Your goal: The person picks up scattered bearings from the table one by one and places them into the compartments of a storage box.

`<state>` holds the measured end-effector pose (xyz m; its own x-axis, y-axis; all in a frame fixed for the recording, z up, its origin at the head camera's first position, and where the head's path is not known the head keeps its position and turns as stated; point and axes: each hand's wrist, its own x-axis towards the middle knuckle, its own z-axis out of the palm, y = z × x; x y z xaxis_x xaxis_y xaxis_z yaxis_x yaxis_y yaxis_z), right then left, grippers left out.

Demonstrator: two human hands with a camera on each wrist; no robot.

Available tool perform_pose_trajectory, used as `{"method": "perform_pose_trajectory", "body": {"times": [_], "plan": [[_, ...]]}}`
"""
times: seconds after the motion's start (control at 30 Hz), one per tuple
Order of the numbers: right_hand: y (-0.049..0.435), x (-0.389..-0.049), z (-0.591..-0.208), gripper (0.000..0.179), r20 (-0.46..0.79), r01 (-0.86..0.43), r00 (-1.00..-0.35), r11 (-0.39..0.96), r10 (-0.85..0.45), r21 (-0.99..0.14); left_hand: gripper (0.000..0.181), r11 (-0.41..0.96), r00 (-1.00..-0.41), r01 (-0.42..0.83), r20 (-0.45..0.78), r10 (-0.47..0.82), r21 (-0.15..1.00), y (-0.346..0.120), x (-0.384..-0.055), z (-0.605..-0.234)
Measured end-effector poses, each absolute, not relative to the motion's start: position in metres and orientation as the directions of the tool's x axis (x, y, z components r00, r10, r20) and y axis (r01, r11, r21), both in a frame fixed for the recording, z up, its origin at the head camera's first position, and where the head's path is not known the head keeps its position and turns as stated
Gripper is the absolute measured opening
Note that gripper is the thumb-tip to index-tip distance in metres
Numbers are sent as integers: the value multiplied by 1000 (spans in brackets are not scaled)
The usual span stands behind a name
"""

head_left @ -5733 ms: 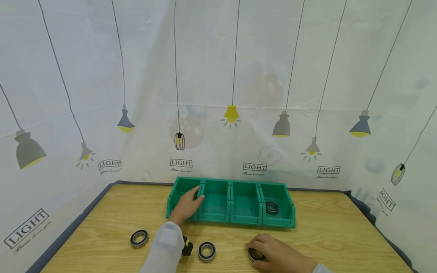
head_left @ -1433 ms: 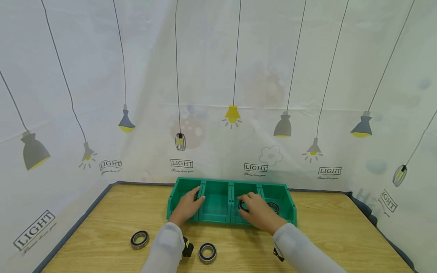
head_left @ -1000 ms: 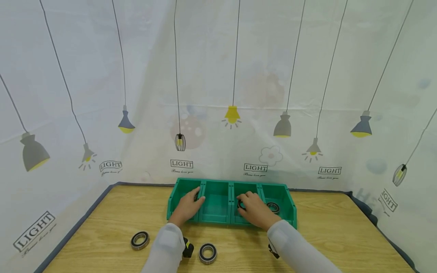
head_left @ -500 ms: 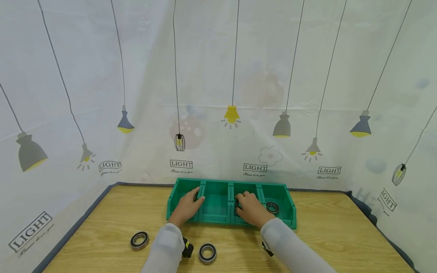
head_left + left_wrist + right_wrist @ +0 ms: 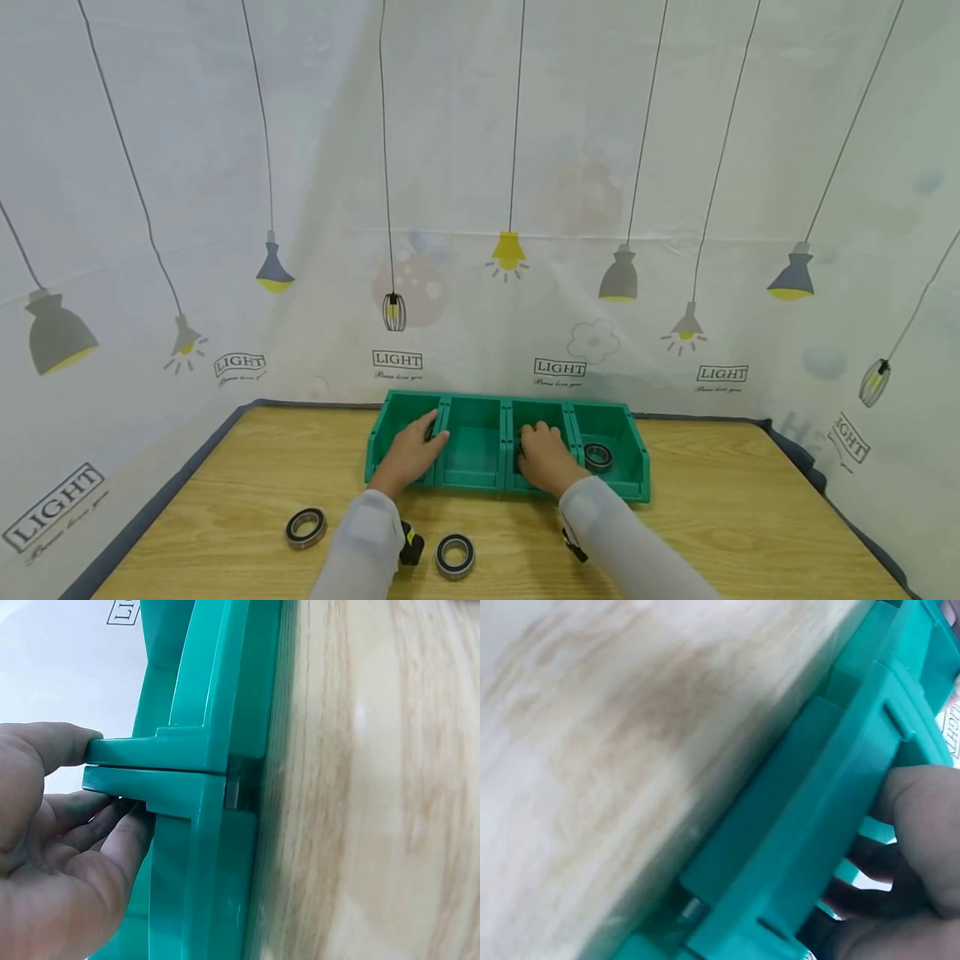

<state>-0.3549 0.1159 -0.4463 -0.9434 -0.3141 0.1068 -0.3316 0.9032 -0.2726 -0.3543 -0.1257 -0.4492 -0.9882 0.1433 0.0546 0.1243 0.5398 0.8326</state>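
Boxed "LIGHT" labels (image 5: 397,360) repeat across the pale wall covering (image 5: 450,125); the small script (image 5: 398,376) beneath each is too tiny to read surely.

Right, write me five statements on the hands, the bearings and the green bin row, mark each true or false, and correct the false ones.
1. The green bin row has four compartments. True.
2. The left hand lies flat on the table. False: it grips the divider between the two leftmost compartments.
3. The right hand reaches into the third compartment from the left. True.
4. Three bearings lie on the table. False: only two bearings do.
5. A bearing lies in the rightmost compartment. True.
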Motion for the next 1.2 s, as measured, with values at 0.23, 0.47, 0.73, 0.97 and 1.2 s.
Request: {"method": "perform_pose_trajectory", "body": {"times": [0.23,0.47,0.73,0.97,1.2], "plan": [[112,-358,-452,36,64,-227,-974,919,-218,-321,60,549,-987,131,55,153,826,-127,-351,-448],[108,-357,-452,37,62,-198,-980,927,-188,-317,59,560,-986,136,53,161,817,-129,-347,-445],[106,-353,-456,30,81,-189,-982,930,-172,-314,59,564,-984,144,57,171,813,-131,-342,-446],[102,-349,-455,30,81,-170,-985,934,-153,-313,59,553,-983,147,58,175,820,-133,-340,-445],[100,-343,-453,30,60,-137,-990,937,-124,-321,59,555,-982,145,51,182,819,-135,-338,-445]]}}
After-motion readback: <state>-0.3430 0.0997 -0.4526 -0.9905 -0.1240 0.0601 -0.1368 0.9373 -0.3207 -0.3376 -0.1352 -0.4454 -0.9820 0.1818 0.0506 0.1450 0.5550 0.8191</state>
